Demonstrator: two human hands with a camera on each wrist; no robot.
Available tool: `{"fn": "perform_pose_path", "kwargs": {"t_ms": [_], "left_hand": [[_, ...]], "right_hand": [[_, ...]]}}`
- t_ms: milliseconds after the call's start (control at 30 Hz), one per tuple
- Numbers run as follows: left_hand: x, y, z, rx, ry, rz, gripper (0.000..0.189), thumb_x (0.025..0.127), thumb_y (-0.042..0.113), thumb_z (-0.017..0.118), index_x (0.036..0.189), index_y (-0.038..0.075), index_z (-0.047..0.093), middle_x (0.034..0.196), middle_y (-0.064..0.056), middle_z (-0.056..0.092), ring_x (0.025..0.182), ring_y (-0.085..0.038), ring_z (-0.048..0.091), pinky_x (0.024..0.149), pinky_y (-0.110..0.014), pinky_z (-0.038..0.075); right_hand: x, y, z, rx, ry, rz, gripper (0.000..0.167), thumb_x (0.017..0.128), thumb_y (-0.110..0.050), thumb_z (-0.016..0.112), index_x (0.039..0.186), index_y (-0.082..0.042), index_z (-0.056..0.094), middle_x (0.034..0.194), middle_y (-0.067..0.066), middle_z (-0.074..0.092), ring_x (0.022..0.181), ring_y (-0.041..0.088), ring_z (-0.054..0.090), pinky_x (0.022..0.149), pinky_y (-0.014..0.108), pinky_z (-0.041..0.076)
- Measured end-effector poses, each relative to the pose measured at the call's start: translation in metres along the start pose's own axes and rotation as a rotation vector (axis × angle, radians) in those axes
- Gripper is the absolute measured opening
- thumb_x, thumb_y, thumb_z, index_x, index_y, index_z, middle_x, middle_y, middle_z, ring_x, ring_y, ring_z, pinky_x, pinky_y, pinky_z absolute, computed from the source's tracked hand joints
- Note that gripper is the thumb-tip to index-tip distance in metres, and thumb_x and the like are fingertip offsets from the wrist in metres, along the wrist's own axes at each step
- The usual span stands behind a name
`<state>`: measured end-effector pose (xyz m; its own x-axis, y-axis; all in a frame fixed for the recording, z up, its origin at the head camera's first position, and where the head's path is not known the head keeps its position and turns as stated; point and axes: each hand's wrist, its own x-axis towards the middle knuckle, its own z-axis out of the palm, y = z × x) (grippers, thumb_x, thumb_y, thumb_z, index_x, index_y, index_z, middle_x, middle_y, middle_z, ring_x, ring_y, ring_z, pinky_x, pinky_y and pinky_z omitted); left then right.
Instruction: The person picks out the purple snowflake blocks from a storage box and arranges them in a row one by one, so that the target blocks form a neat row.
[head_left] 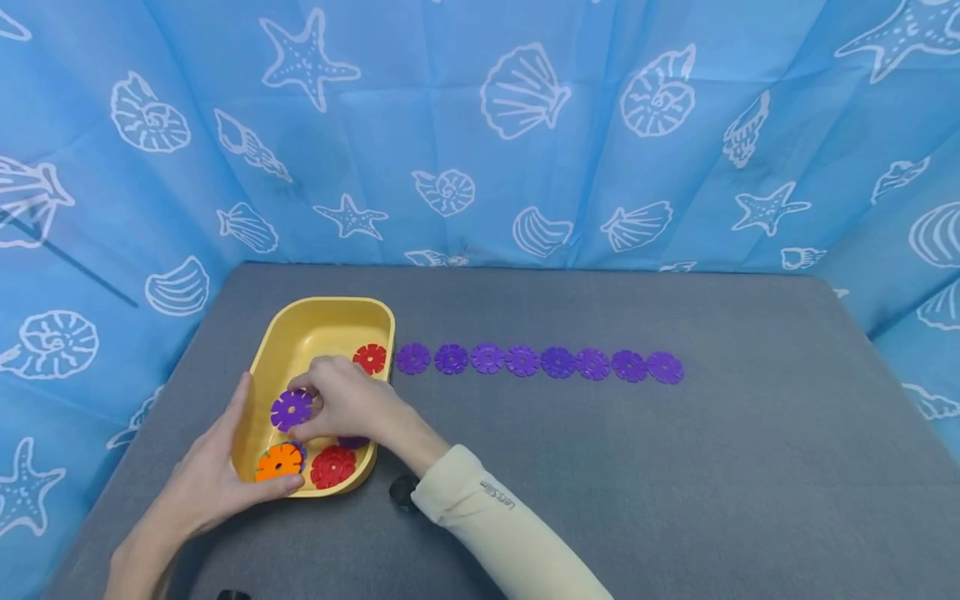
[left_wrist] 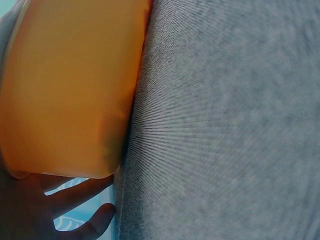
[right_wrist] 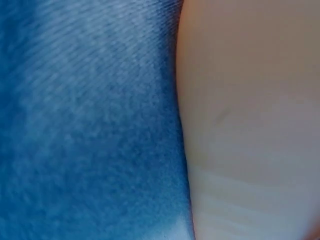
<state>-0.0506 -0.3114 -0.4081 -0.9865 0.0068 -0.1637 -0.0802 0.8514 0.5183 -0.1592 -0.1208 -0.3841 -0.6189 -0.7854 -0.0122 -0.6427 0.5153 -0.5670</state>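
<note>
Over the yellow basin (head_left: 316, 310), my right hand (head_left: 347, 398) pinches a purple notched disc (head_left: 284, 414) between fingers and thumb. My left hand (head_left: 210, 471) rests against the basin's near left corner, its thumb extended along the near rim. In the left wrist view, spread, straight fingers (left_wrist: 82, 195) show beside the basin (left_wrist: 75, 90). Inside it lie an orange disc (head_left: 270, 460), a red disc at the front (head_left: 333, 476) and another red disc (head_left: 370, 358) at the right wall. A purple disc (head_left: 352, 442) is partly hidden beneath my right hand. The right wrist view is blurred.
To the basin's right, a row of several purple discs (head_left: 487, 358) lies across the grey table (head_left: 712, 483). A small black object (head_left: 403, 492) sits near my right sleeve, and another (head_left: 233, 595) at the bottom edge. A blue shell-patterned curtain (head_left: 450, 125) hangs behind.
</note>
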Motion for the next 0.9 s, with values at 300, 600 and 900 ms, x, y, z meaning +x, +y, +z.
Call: {"fn": "perform_pose_path", "kwargs": {"t_ms": [300,600,900], "left_hand": [[0.000,0.002,-0.001,-0.007,-0.015,-0.005,0.136,0.078,0.055,0.082,0.163,0.017,-0.018,0.164,-0.036,0.021,0.133,-0.056,0.042,0.096,-0.076,0.045],[-0.002,0.003,-0.002,0.008,0.011,0.003,0.139,0.075,0.055,0.085,0.163,0.018,-0.016,0.166,-0.035,0.018,0.135,-0.058,0.040,0.096,-0.080,0.040],[-0.001,0.004,0.000,0.015,-0.009,-0.033,0.140,0.075,0.059,0.083,0.163,0.017,-0.018,0.166,-0.035,0.013,0.136,-0.058,0.038,0.099,-0.080,0.039]], "right_hand": [[-0.010,0.008,-0.011,0.152,0.109,-0.145,0.047,0.085,-0.031,0.084,0.127,-0.012,0.073,0.084,-0.007,0.061,0.075,0.002,0.050,0.065,0.005,0.042],[-0.029,0.024,-0.031,0.201,0.157,-0.060,0.054,0.083,-0.034,0.086,0.131,-0.014,0.071,0.087,-0.004,0.060,0.079,0.004,0.052,0.068,0.008,0.046],[-0.064,0.055,-0.054,0.262,0.205,-0.029,0.056,0.084,-0.028,0.086,0.134,-0.010,0.068,0.102,0.005,0.066,0.092,0.017,0.065,0.082,0.023,0.059]]}}
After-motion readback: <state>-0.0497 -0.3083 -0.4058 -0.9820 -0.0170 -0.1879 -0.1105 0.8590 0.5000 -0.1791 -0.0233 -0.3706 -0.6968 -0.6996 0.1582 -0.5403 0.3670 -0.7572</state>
